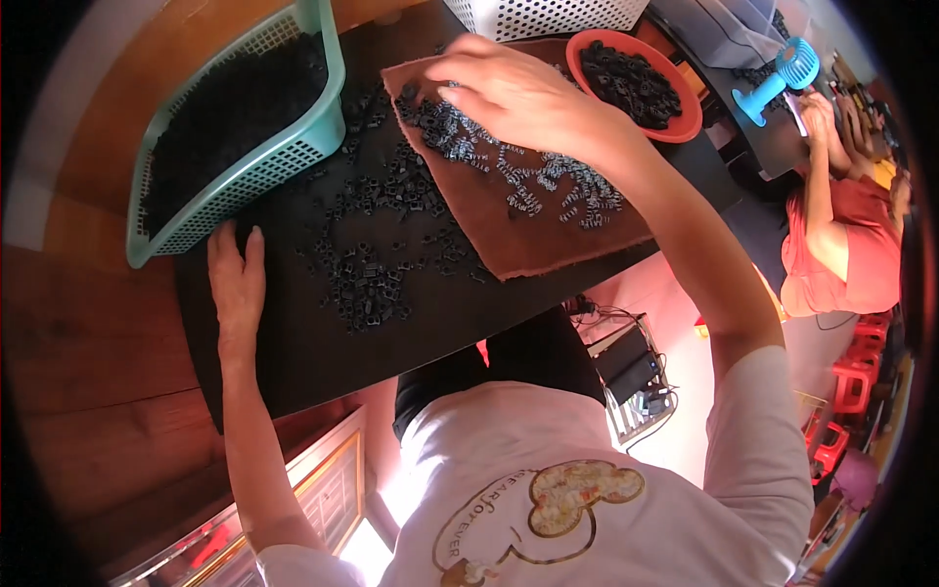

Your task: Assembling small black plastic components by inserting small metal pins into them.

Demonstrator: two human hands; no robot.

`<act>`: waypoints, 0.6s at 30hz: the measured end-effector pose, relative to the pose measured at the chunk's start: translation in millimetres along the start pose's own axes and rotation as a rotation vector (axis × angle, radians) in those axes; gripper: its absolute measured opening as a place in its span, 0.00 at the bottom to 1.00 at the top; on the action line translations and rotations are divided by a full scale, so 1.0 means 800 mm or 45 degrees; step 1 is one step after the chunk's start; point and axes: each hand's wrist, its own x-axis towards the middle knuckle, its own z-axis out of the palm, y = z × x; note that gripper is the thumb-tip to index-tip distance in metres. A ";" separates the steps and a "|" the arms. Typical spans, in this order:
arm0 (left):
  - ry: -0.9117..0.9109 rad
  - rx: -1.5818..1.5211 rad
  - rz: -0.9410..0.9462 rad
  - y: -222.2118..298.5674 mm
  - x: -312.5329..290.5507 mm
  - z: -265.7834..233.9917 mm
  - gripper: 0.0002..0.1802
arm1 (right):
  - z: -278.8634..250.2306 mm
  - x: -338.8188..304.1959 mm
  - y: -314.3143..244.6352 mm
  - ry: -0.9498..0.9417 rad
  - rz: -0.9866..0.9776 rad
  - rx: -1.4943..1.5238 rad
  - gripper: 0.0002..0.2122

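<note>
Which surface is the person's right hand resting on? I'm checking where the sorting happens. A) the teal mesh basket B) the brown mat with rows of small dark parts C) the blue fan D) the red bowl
B: the right hand lies on the brown mat among the lined-up small dark parts, apart from the red bowl and the teal basket.

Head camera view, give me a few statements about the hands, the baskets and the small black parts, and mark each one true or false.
1. The right hand rests on the brown mat among small black parts. True.
2. The left hand is inside the teal basket. False: it lies flat on the black board, just below the basket.
3. The red bowl is empty. False: it holds black parts.
4. The teal basket holds black parts. True.
5. A blue handheld fan stands right of the red bowl. True.
</note>
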 end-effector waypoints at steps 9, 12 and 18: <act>-0.047 -0.174 0.198 0.070 0.011 0.021 0.22 | 0.100 0.102 0.014 -0.430 0.051 -0.305 0.19; -0.088 -0.188 0.201 0.084 0.012 0.022 0.22 | 0.114 0.105 0.012 -0.531 0.046 -0.200 0.20; -0.139 -0.208 0.233 0.095 0.013 0.021 0.22 | 0.115 0.076 -0.013 -0.488 -0.078 -0.057 0.09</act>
